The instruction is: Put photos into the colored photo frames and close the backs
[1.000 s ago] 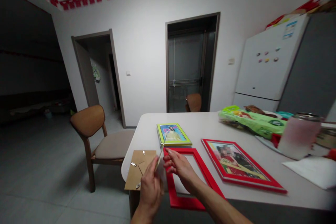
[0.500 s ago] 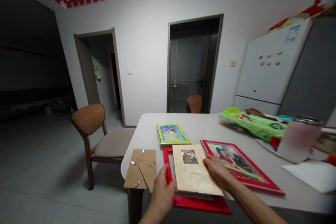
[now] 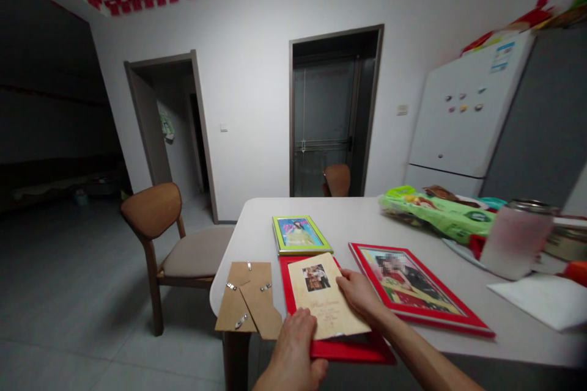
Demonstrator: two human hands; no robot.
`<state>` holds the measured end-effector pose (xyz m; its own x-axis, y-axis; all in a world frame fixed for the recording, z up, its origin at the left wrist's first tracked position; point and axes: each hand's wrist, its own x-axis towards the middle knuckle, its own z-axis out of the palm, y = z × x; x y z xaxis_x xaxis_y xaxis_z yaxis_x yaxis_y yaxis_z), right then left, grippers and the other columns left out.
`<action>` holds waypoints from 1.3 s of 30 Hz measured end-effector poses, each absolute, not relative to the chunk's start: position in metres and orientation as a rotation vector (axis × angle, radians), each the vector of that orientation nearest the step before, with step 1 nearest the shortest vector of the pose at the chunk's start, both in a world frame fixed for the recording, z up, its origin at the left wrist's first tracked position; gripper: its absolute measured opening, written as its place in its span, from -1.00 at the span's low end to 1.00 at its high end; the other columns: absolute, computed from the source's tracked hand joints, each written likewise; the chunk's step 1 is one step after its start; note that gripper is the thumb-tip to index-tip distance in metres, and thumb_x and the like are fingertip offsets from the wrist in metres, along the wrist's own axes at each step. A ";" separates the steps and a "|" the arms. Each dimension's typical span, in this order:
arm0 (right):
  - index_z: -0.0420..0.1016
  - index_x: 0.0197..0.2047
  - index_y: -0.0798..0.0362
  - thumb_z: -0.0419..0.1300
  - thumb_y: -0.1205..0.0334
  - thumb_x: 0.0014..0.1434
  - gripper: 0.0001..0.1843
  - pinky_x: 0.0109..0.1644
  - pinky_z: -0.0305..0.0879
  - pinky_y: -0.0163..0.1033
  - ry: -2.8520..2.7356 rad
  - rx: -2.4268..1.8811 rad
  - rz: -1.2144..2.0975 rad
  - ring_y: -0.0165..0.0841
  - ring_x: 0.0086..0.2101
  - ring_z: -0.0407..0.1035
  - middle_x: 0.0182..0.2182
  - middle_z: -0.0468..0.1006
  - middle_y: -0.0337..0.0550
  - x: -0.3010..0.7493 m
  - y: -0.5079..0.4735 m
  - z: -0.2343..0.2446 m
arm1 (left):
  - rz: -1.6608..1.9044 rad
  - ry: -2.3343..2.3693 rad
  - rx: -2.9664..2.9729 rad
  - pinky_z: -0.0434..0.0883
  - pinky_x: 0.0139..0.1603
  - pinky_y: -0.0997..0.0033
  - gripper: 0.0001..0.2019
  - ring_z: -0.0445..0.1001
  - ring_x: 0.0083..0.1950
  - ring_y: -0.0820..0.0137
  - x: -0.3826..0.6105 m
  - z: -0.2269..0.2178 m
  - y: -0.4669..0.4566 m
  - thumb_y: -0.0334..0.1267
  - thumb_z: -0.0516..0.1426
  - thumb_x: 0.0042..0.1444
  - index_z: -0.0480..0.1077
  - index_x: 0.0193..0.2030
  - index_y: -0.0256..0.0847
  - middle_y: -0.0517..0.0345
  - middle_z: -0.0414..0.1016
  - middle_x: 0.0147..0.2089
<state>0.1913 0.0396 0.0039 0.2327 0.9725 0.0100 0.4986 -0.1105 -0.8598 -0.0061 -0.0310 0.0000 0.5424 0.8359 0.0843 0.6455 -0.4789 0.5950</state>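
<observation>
A cream paper insert, printed with a small photo and faint text, lies tilted over a red picture frame. My right hand pinches the insert's right edge, thumb on top. At the near left corner of that frame, my left hand grips the border, its fingertips beside the insert's lower left edge. Left of the frame rests a brown backing board with metal clips and a stand flap. A green picture frame sits just behind, and another red picture frame with a photo lies to the right.
The white table also bears a green plastic package, a pinkish jar and white paper on the right. A wooden chair stands left of the table. A refrigerator is at the back right.
The cream insert has shifted left and turned on the red frame, and its text now shows. My right hand moved left with it; my left hand moved slightly right and nearer me.
</observation>
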 end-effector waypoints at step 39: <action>0.31 -0.04 0.06 0.10 0.29 -0.20 -0.45 -0.10 0.10 -0.18 -2.060 -1.456 0.277 -0.24 -0.18 0.21 -0.21 0.36 -0.02 0.062 0.002 0.019 | 0.734 1.767 2.249 0.13 0.12 0.26 -0.50 0.16 0.12 0.22 -0.104 0.002 -0.004 -0.45 0.08 -0.22 0.26 -0.02 -0.29 -0.09 0.22 0.10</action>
<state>0.0620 0.0023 0.0188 -0.2230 0.9112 0.3465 0.7871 0.3780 -0.4874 -0.1039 -0.0045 0.0016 0.1680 0.9501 0.2628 0.8567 -0.2726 0.4378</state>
